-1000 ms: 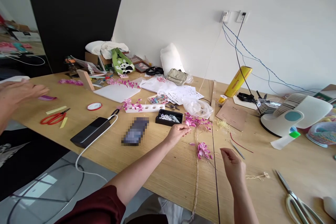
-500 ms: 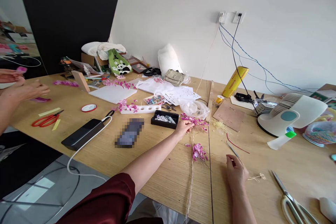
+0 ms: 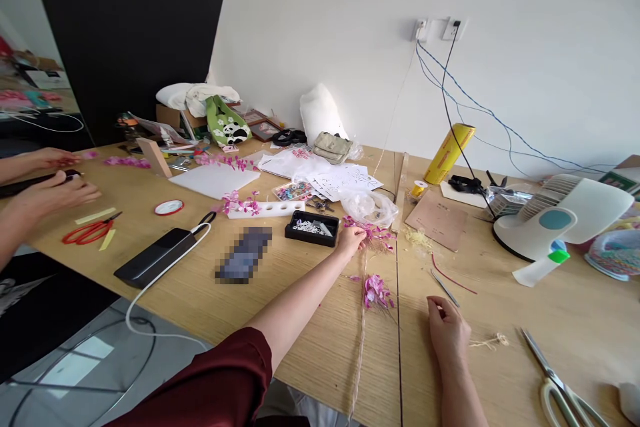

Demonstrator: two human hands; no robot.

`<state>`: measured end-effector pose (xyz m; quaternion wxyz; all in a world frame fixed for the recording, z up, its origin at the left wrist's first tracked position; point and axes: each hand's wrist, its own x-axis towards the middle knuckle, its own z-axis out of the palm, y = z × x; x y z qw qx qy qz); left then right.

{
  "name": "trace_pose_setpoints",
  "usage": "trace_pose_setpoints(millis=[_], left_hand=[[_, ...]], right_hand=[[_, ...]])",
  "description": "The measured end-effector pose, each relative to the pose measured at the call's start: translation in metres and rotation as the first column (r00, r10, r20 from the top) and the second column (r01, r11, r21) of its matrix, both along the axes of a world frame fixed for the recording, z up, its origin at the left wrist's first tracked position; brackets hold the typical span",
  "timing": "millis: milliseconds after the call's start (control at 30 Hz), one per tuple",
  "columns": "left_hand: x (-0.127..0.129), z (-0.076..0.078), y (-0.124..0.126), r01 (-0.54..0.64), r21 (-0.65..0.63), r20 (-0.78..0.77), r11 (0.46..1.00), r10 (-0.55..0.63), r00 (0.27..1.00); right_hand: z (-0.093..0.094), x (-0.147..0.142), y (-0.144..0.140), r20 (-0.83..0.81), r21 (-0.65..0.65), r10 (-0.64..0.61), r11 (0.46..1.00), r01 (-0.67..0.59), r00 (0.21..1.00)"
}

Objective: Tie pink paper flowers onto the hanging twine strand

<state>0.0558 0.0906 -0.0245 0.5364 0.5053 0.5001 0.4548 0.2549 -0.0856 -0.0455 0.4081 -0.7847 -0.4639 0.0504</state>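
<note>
My left hand (image 3: 351, 240) reaches out over the table, its fingers closed on a sprig of pink flowers (image 3: 379, 235). A second bunch of pink flowers (image 3: 377, 291) with thin stems lies nearer to me, beside a pale twisted cord (image 3: 359, 353) that runs to the table's front edge. To the right, my right hand (image 3: 449, 330) rests on the wood with fingers curled in; whether anything is pinched there is hidden. Close to its fingertips lies a slim grey metal tool (image 3: 445, 288), apart from the hand. A small knotted bit of string (image 3: 494, 341) is at its right.
Large scissors (image 3: 557, 373) lie at the right, below a white fan (image 3: 555, 217). A black tray of small pieces (image 3: 313, 228), a phone (image 3: 244, 255) and a power bank (image 3: 156, 257) are at the left. Another person's hands (image 3: 60, 190) work beyond red-handled scissors (image 3: 90, 229).
My left hand stays on the flowers and my right hand has barely moved. The other person's hands have shifted, with a dark object now by them. The view has turned slightly.
</note>
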Motion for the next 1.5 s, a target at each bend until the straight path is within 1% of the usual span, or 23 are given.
trace_pose_setpoints(millis=[300,500,567,667,767,867,1067,1200,1333,1500], left_hand=[[-0.002,-0.015,0.001,-0.033,0.019,-0.053,0.999,0.033,0.998],[-0.01,-0.009,-0.011,-0.02,0.06,-0.149,0.998,0.028,0.989],[-0.012,-0.007,-0.015,0.019,0.076,-0.194,0.997,-0.003,0.981],[-0.011,-0.006,-0.018,0.121,0.096,-0.268,0.988,-0.091,0.959],[-0.007,-0.006,-0.017,0.224,0.107,-0.357,0.969,-0.173,0.918],[-0.004,-0.007,-0.015,0.278,0.12,-0.442,0.953,-0.2,0.874],[-0.007,-0.006,-0.02,0.311,0.14,-0.54,0.94,-0.191,0.82],[-0.006,-0.006,-0.02,0.308,0.186,-0.578,0.933,-0.149,0.802],[-0.004,-0.005,-0.017,0.302,0.229,-0.596,0.925,-0.111,0.795],[-0.008,-0.003,-0.015,0.291,0.27,-0.588,0.918,-0.082,0.805]], right_hand=[[0.003,-0.001,-0.001,-0.02,-0.063,-0.003,0.998,0.002,1.0],[0.001,0.001,-0.001,-0.023,-0.078,-0.012,0.997,0.01,1.0],[0.001,0.001,-0.001,-0.024,-0.091,-0.017,0.996,0.015,1.0],[0.002,0.001,-0.001,-0.027,-0.109,-0.02,0.994,0.017,0.999],[0.003,0.001,-0.001,-0.028,-0.113,-0.023,0.993,0.019,0.999],[0.002,0.002,-0.001,-0.029,-0.113,-0.016,0.993,0.012,0.999],[0.001,0.002,-0.001,-0.039,-0.137,-0.001,0.99,-0.004,0.999],[0.001,0.002,-0.001,-0.046,-0.146,0.002,0.989,-0.009,0.999],[0.0,0.003,-0.001,-0.063,-0.144,-0.002,0.99,-0.007,0.998],[0.001,0.001,-0.001,-0.048,-0.13,0.012,0.991,-0.019,0.999]])
